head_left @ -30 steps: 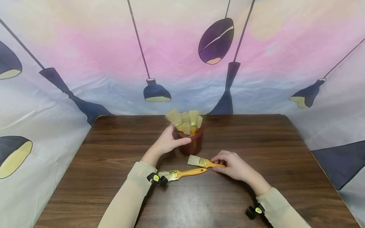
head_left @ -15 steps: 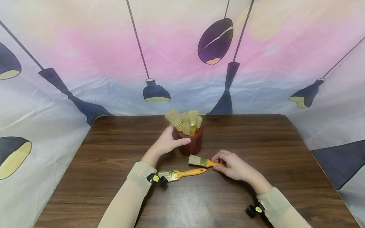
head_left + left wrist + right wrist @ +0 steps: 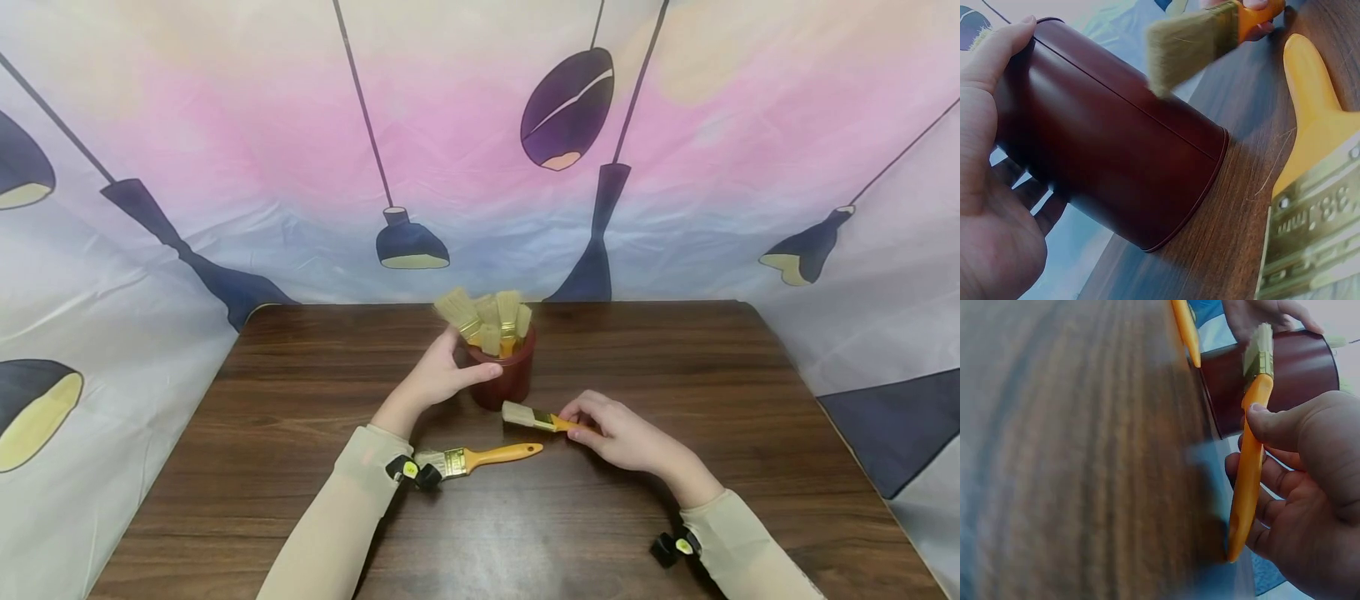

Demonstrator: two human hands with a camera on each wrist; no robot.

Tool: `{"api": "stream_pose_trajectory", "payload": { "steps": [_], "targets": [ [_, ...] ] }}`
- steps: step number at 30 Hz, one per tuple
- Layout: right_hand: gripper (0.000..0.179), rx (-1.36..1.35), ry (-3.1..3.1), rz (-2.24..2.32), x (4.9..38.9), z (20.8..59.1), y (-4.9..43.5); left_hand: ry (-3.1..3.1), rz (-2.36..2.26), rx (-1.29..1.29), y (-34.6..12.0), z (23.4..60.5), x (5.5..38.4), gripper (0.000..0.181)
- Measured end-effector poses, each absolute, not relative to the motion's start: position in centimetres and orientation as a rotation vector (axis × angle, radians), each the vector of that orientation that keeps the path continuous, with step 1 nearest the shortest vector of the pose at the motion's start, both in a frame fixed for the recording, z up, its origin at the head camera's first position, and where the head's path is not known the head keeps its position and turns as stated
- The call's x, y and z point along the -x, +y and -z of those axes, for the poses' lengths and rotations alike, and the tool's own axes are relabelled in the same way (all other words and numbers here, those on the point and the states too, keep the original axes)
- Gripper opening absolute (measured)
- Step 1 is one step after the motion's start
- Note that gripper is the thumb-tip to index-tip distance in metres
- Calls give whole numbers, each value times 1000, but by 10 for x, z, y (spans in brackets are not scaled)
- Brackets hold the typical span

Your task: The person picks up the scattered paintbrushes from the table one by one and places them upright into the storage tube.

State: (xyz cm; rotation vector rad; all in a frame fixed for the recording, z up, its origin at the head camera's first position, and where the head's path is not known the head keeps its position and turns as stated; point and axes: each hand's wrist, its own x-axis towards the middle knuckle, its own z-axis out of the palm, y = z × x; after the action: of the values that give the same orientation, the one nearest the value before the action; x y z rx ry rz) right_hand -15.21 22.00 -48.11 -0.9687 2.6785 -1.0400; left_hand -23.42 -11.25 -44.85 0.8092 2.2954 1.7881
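A dark red cylindrical cup (image 3: 504,385) stands toward the back of the table with several paintbrushes (image 3: 487,315) in it, bristles up. My left hand (image 3: 433,372) holds the cup from its left side, thumb across the front near the rim, fingers behind. My right hand (image 3: 618,429) pinches the orange handle of a flat paintbrush (image 3: 1252,459) between thumb and fingers. Its pale bristles point left, close in front of the cup's base. Another orange-handled paintbrush (image 3: 501,454) lies on the table nearer the person, its bristles partly hidden by the left wrist's camera.
The brown wood-grain table (image 3: 300,367) reaches back to a cloth backdrop (image 3: 480,150) printed with lamps. A black camera (image 3: 415,472) sits on the left wrist, another camera (image 3: 675,547) on the right.
My right hand has lifted the pinched paintbrush slightly off the table and tipped it, shifting it a little right. My left hand and the cup have stayed put.
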Motion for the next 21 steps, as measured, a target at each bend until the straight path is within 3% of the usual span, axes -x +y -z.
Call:
{"api": "stream_pose_trajectory", "payload": {
  "steps": [21],
  "targets": [
    [10,979,2779,1167,160,464,241,2297,-1796,-807,-112,450,235,96]
  ]
}}
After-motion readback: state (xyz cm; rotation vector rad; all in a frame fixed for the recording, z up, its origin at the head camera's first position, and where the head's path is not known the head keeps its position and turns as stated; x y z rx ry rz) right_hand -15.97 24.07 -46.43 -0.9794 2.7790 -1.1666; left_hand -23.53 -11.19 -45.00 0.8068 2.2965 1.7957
